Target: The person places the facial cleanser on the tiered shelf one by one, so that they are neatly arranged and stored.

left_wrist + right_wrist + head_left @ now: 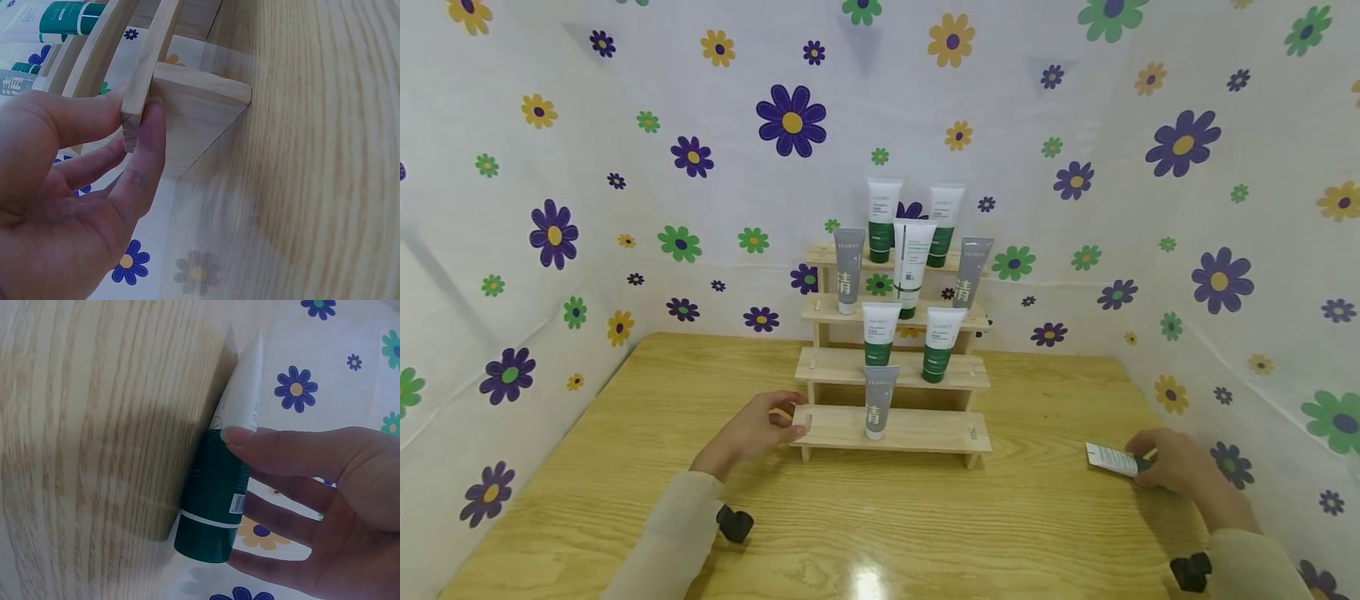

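A stepped wooden display stand (925,429) has its lowest board pinched at the left end between the thumb and fingers of my left hand (760,429); the left wrist view shows the board end (132,119) in that grip. Off to the right, my right hand (1176,462) holds a white and green squeeze tube (1112,460) low over the table. In the right wrist view the thumb presses the tube (215,481) near its middle, with the other fingers partly hidden behind it. A grey tube (878,404) stands cap down on the lowest step.
Higher steps carry several more tubes: white and green ones (943,346), a mostly white one (913,267) and grey ones (848,271). The wooden table (925,533) spreads around the stand, bordered by flower-printed cloth (880,100) behind and at both sides.
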`<state>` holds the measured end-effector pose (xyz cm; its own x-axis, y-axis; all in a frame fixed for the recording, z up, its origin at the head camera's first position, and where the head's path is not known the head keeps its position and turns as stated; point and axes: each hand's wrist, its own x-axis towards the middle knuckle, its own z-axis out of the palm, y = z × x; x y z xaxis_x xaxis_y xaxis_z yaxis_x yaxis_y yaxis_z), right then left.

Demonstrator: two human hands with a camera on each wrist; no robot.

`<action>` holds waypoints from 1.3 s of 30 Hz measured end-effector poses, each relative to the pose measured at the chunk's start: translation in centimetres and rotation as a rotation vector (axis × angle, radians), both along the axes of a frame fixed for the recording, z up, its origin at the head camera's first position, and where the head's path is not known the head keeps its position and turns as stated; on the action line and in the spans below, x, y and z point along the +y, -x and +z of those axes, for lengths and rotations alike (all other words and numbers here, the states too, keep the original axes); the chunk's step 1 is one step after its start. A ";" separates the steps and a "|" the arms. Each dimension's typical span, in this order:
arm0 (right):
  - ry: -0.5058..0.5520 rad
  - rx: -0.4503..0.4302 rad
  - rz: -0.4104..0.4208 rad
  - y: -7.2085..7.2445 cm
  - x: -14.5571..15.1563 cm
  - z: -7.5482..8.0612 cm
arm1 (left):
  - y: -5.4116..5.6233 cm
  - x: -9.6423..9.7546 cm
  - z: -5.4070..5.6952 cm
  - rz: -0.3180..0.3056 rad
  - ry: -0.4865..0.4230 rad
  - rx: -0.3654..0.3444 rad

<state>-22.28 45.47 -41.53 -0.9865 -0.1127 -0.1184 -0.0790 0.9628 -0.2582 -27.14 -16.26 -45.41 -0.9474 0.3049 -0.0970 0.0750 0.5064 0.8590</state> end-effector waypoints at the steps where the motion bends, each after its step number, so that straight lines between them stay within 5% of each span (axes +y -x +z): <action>1: -0.003 0.000 0.001 0.0 0.0 0.0 | 0.0 0.0 0.0 0.001 0.001 -0.001; 23: -0.015 0.147 0.048 0.5 0.9 -1.6 | 0.1 0.1 -0.3 0.003 0.001 -0.022; 39: 0.183 0.164 0.151 1.3 -3.8 1.7 | 0.3 -0.1 -0.1 -0.012 -0.009 -0.010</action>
<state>-23.62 41.70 -39.80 -0.9612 -0.2648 0.0777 -0.2734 0.8754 -0.3987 -27.46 -16.40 -45.51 -0.9427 0.3171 -0.1040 0.0722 0.4981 0.8641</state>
